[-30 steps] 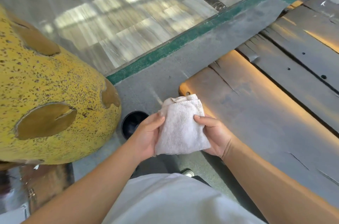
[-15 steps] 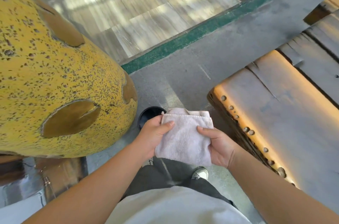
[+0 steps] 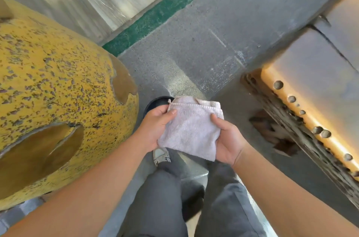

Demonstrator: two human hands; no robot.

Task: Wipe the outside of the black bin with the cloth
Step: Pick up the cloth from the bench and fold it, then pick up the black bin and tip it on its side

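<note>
The left hand (image 3: 155,127) and right hand (image 3: 226,142) hold the folded cloth (image 3: 191,129) between them above the floor, each gripping one side edge with the thumb laid over the top face. The black bin (image 3: 157,102) stands on the grey floor (image 3: 204,46) just beyond the left hand; only an arc of its rim shows, the remainder hidden behind hand and cloth. The yellow speckled form (image 3: 54,96) crowds the bin closely on its left side. The wooden bench (image 3: 314,89) sits well apart on the right, its studded edge facing the bin, with bare floor between them and beyond the bin toward the green strip (image 3: 159,15)
</note>
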